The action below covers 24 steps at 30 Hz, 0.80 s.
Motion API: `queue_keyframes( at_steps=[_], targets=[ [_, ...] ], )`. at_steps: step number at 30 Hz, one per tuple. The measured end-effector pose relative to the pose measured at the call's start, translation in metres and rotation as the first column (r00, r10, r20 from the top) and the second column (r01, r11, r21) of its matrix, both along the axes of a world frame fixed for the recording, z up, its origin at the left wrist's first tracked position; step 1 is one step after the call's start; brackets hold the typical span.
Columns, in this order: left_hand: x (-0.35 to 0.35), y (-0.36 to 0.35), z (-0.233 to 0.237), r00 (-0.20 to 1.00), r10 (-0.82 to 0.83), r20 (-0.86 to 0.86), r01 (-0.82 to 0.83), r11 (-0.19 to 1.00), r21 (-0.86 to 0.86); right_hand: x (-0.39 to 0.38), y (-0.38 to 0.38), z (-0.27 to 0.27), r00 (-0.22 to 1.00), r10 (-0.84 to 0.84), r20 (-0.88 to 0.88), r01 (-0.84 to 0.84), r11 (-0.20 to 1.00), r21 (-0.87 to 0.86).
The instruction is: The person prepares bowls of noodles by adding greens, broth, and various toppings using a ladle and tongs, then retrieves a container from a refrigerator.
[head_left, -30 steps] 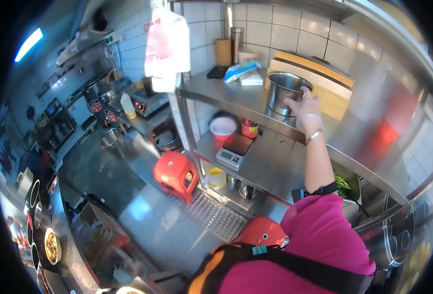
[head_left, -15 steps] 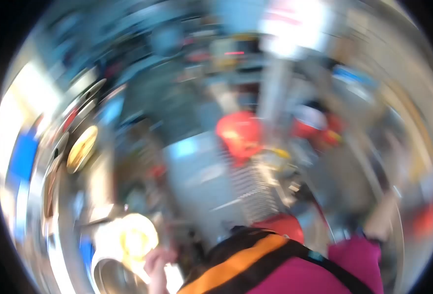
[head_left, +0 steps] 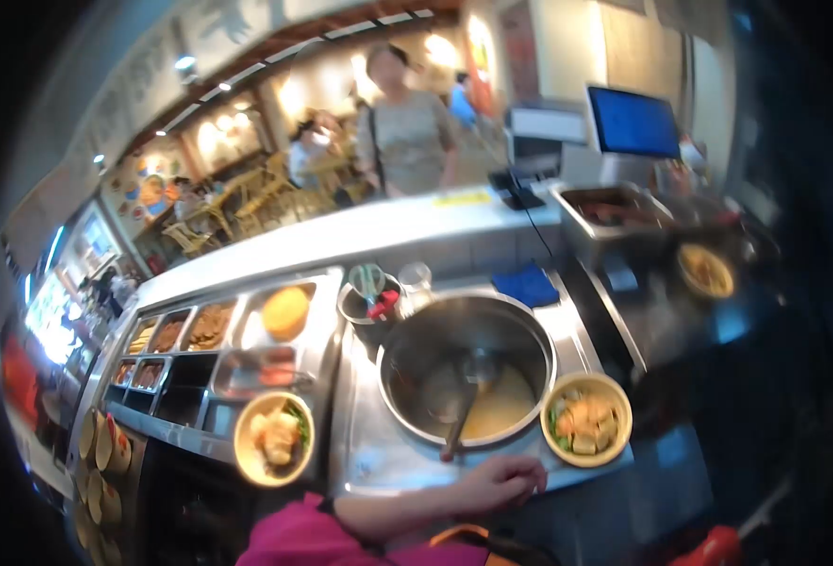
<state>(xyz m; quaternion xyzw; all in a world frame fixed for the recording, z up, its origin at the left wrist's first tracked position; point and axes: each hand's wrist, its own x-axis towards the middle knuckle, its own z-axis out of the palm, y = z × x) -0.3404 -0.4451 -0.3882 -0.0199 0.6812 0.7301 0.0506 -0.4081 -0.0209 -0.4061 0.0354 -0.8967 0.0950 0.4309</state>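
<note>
My left hand (head_left: 503, 481) reaches across from the lower left in a magenta sleeve (head_left: 305, 540). Its fingers are loosely bent and slightly apart, with nothing visible in them. Beside it, to the right, a yellow bowl (head_left: 586, 420) holds pale chunks and greens. Just beyond the hand is a large steel pot (head_left: 388, 396) of cloudy liquid, with a ladle (head_left: 458, 429) leaning inside, its handle toward me. Another yellow bowl (head_left: 273, 440) of food stands left of the pot. My right hand is out of view.
Steel trays of food (head_left: 211, 325) are set into the counter on the left. Behind the pot lie a blue cloth (head_left: 526, 285) and a utensil container (head_left: 369, 307). A person (head_left: 407, 141) stands beyond the white counter (head_left: 341, 231). A screen (head_left: 633, 123) stands back right.
My view has swung from a blurred work area with red objects to the serving counter and pot. The right arm visible earlier is gone from view.
</note>
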Motion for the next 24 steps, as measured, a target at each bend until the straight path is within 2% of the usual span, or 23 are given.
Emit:
queue_keyframes(
  at_steps=[2, 3, 4, 6, 7, 9, 11, 12, 14, 16, 18, 19, 20, 21, 22, 23, 24],
  targets=[
    [0.018, -0.016, -0.022, 0.985, 0.171, -0.003, -0.171, 0.985, 0.031, -0.036, -0.036, -0.006, 0.990, 0.141, 0.003, -0.141, 0.986, 0.089],
    [0.025, -0.019, -0.020, 0.969, 0.248, -0.013, -0.247, 0.967, 0.071, -0.060, -0.044, -0.014, 0.987, 0.162, -0.012, -0.161, 0.984, 0.082],
    [0.030, -0.022, -0.024, 0.953, 0.301, -0.043, -0.298, 0.952, 0.063, -0.097, -0.052, -0.031, 0.965, 0.260, -0.042, -0.257, 0.964, 0.063],
    [0.038, -0.018, -0.013, 0.930, 0.363, 0.059, -0.366, 0.930, 0.032, -0.159, -0.066, -0.061, 0.891, 0.445, -0.089, -0.443, 0.896, 0.041],
    [0.039, -0.015, -0.011, 0.919, 0.390, 0.059, -0.391, 0.920, 0.015, -0.158, -0.094, -0.041, 0.845, 0.534, -0.003, -0.533, 0.842, -0.082],
    [0.036, -0.004, -0.012, 0.890, 0.448, 0.083, -0.449, 0.893, -0.012, -0.166, -0.129, -0.016, 0.732, 0.678, 0.069, -0.662, 0.732, -0.161],
    [0.028, 0.009, -0.007, 0.835, 0.540, 0.106, -0.540, 0.841, -0.029, -0.178, -0.156, -0.003, 0.643, 0.759, 0.104, -0.705, 0.639, -0.308],
    [0.022, 0.011, -0.007, 0.810, 0.579, 0.090, -0.577, 0.815, -0.054, -0.187, -0.165, 0.001, 0.629, 0.768, 0.122, -0.713, 0.633, -0.303],
    [0.017, 0.008, -0.023, 0.705, 0.709, -0.006, -0.705, 0.700, -0.114, -0.200, -0.171, 0.004, 0.484, 0.871, 0.086, -0.812, 0.484, -0.326],
    [0.018, -0.007, -0.037, 0.513, 0.856, -0.063, -0.850, 0.496, -0.175, -0.216, -0.171, -0.002, 0.410, 0.907, 0.094, -0.846, 0.417, -0.332],
    [0.026, -0.028, -0.054, 0.288, 0.950, -0.118, -0.950, 0.268, -0.158, -0.225, -0.168, -0.002, 0.408, 0.898, 0.162, -0.842, 0.439, -0.314],
    [0.033, -0.040, -0.068, 0.278, 0.944, -0.179, -0.948, 0.239, -0.212, -0.234, -0.165, -0.009, 0.407, 0.896, 0.178, -0.849, 0.443, -0.288],
    [0.040, -0.051, -0.082, 0.242, 0.962, -0.127, -0.934, 0.196, -0.299, -0.238, -0.162, -0.010, 0.405, 0.887, 0.222, -0.837, 0.458, -0.300],
    [0.039, -0.053, -0.087, 0.180, 0.984, 0.006, -0.895, 0.166, -0.415, -0.241, -0.159, -0.015, 0.376, 0.901, 0.215, -0.840, 0.430, -0.330],
    [0.043, -0.058, -0.097, 0.180, 0.978, 0.108, -0.862, 0.210, -0.461, -0.246, -0.156, -0.019, 0.352, 0.910, 0.220, -0.844, 0.411, -0.344],
    [0.045, -0.062, -0.104, 0.229, 0.955, 0.191, -0.803, 0.296, -0.517, -0.251, -0.152, -0.024, 0.351, 0.906, 0.239, -0.867, 0.410, -0.282],
    [0.037, -0.056, -0.095, 0.215, 0.923, 0.320, -0.792, 0.357, -0.495, -0.257, -0.149, -0.029, 0.360, 0.900, 0.246, -0.861, 0.422, -0.284]
  ],
)
